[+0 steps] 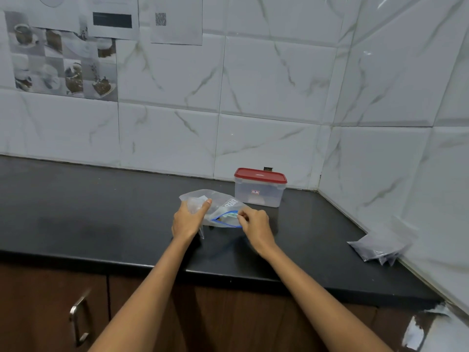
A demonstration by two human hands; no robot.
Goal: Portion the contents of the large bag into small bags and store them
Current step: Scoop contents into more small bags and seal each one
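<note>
A large clear plastic bag with a blue zip edge lies on the black counter. My left hand grips its left side, thumb on top. My right hand pinches the bag's blue opening edge on the right. A stack of small clear bags rests against the right wall. Just behind the large bag stands a clear plastic box with a red lid, closed.
Tiled walls close off the back and right of the counter, forming a corner behind the box. Brown cabinet doors with a metal handle sit below the counter's front edge. Papers are taped to the wall at upper left.
</note>
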